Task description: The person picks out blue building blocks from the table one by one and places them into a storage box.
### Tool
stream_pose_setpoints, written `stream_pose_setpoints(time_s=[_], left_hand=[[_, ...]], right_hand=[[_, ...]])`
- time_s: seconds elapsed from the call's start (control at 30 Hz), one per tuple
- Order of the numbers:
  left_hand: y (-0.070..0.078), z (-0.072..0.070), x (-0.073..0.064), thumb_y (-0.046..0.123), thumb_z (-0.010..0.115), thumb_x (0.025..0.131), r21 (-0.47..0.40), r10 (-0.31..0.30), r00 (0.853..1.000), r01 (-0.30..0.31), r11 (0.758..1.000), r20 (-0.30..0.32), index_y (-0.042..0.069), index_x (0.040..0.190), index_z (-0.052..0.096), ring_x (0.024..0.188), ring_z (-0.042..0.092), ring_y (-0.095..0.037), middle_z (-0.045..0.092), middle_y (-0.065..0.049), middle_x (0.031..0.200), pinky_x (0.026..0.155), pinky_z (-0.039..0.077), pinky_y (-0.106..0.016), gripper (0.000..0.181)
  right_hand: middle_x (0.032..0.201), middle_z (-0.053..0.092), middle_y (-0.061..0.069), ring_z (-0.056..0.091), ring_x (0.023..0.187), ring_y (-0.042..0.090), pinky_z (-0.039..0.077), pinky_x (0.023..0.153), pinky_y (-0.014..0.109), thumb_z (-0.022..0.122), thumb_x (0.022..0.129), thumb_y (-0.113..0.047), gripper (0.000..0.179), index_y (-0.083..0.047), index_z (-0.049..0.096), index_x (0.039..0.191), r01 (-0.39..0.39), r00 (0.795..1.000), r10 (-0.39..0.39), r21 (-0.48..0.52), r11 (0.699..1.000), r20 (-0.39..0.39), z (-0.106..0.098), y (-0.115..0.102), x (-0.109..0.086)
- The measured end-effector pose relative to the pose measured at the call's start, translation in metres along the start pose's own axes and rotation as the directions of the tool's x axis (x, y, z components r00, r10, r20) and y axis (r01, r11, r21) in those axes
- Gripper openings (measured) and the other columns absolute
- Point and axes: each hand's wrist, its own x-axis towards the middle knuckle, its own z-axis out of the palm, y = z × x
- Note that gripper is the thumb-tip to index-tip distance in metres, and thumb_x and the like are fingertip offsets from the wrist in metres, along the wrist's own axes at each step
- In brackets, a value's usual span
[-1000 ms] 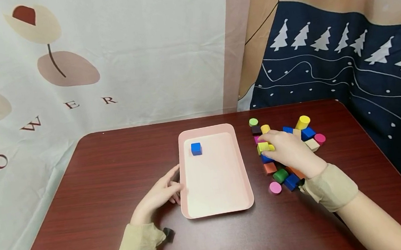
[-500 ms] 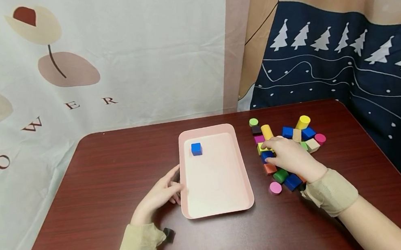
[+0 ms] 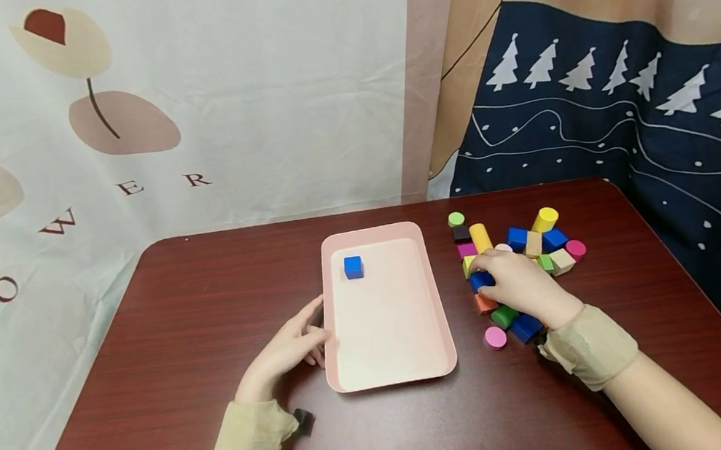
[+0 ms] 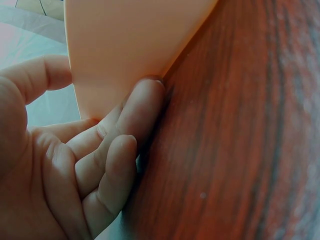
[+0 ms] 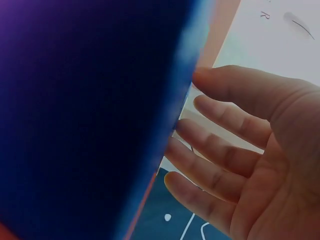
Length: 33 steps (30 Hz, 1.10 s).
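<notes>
A pink tray (image 3: 393,379) lies mid-table with one blue cube (image 3: 353,267) in its upper left. My left hand (image 3: 286,350) holds the tray's left side. In the left wrist view its thumb is at the rim, and bent fingers (image 4: 142,107) touch the outer wall (image 4: 120,45). On the right, my right hand (image 3: 521,285) is over a group of coloured blocks. Its thumb and forefinger lie on either side of a blue block (image 3: 480,282), apart from each other. A large blurred blue surface (image 5: 100,100) hides part of the right wrist view.
Several blocks surround my right hand, among them a yellow cylinder (image 3: 545,219), a green cylinder (image 3: 505,315), a pink disc (image 3: 495,338) and a black block (image 3: 460,235). The dark red table (image 3: 228,283) ends at a curtain (image 3: 270,117) behind.
My right hand has shifted slightly toward me, from the yellow-green block to the blue block below it. The left hand and the tray stay in place.
</notes>
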Motion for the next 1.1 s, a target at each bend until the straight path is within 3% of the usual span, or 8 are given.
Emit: stream_pose_setpoints(time_s=[0.53,1.1], left_hand=[[-0.0021,-0.0003,0.0002,0.01,0.056,0.092,-0.015,0.015,1.0,-0.015,1.0,0.02,0.005,0.152,0.02,0.054,0.061,-0.029,0.065,-0.011,0.075,0.049,0.049,-0.033,0.071],[-0.0002,0.0001,-0.0009,0.012,0.054,0.091,-0.003,0.019,1.0,-0.019,1.0,0.004,0.004,0.152,0.019,0.052,0.062,-0.024,0.065,-0.007,0.072,0.048,0.048,-0.03,0.071]], right_hand=[[0.109,0.06,0.018,0.06,0.092,0.029,0.053,0.079,0.048,0.076,0.08,-0.01,0.036,-0.001,0.066,0.113,0.007,1.0,-0.006,-0.037,0.999,0.013,0.0064,0.0027,0.0033],[0.115,0.062,0.02,0.06,0.1,0.034,0.049,0.085,0.052,0.076,0.081,-0.012,0.038,0.001,0.064,0.116,0.007,1.0,-0.005,-0.049,0.999,0.03,0.0046,0.0005,0.0042]])
